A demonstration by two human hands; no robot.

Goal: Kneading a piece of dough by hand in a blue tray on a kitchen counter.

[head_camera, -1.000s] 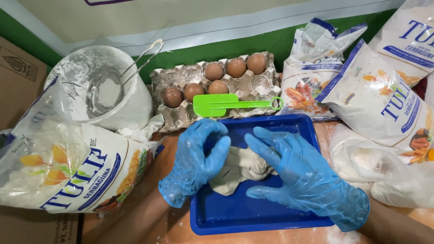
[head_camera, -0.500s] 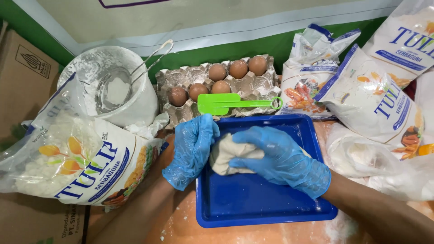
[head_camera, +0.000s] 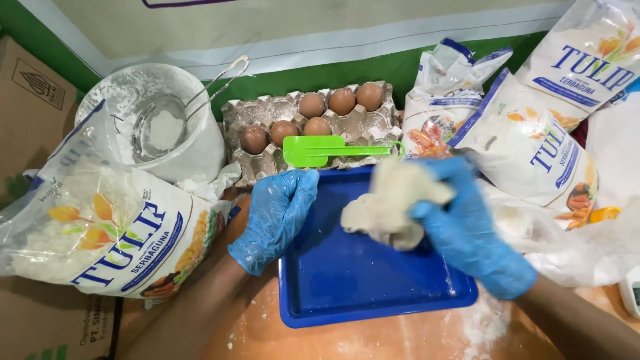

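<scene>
Currently, dough lump (head_camera: 393, 207) is gripped in curled right hand (head_camera: 467, 230), lifted over blue tray (head_camera: 347, 287). Left hand (head_camera: 277, 217) is held loosely open, empty, just left of it.

left hand (head_camera: 277, 217): blue glove, fingers curled loosely, palm inward, forearm bare
right hand (head_camera: 467, 230): blue glove, raised, motion-blurred, fingers closed in a grip, forearm bare
</scene>
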